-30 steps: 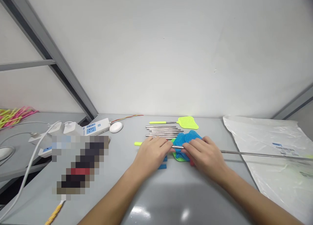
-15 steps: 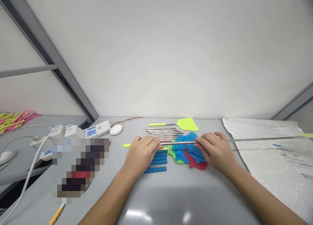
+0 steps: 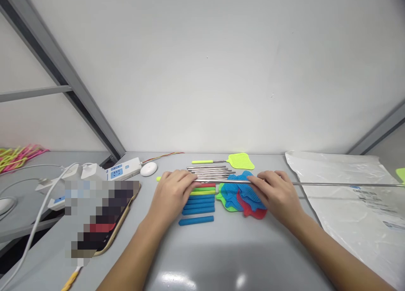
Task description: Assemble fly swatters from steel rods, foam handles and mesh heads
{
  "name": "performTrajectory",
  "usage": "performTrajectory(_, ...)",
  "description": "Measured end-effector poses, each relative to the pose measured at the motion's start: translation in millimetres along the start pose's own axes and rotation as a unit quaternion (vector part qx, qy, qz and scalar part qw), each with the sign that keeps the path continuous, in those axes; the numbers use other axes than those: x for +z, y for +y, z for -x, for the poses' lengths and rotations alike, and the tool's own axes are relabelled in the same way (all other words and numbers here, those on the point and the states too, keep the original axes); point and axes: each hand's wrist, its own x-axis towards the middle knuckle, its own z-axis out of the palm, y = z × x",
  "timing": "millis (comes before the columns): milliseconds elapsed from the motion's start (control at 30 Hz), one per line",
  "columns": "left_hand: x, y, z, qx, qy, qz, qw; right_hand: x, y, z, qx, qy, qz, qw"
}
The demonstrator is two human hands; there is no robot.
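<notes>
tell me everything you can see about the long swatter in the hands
The long swatter has a thin, shiny silver rod that looks like metal. A yellow-green handle end shows beyond the left hand; a yellow-green head is cut off by the picture's right edge. It lies almost level across the view, both hands on it, the right hand gripping the rod. It crosses in front of the blue heads and the bag; whether it touches either is unclear.
</notes>
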Motion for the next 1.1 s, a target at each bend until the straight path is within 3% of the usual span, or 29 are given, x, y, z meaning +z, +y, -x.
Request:
performTrajectory(200,-15.2,-45.4,3.9,-0.072,0.119,-0.086,0.987,-2.0,26.7,5.1,0.048,-0.006,0.014,0.999)
performTrajectory(300,-15.6,-53.6,6.7,-0.121,0.138,-0.113,0.977,-1.2,30.0,6.4,0.046,-0.015,0.017,0.999)
performTrajectory(533,-14.0,-51.7,7.1,-0.156,0.032,-0.124,0.979,-1.5,24.4,4.4,0.034,-0.016,0.005,0.999)
performTrajectory(800,-16.3,-44.5,5.2,-0.164,-0.024,-0.082,0.983,2.1,29.6,7.0,0.051,-0.016,-0.008,0.999)
performTrajectory(1000,-21.3,-38.6,1.1,-0.182,-0.115,-0.060,0.975,4.7,35.2,9.4,0.056,-0.031,-0.010,0.998)
performTrajectory(1100,-19.6,-37.1,0.9,-0.171,-0.116,-0.066,0.976,7.5,38.5,12.0,0.059,-0.029,-0.016,0.998)
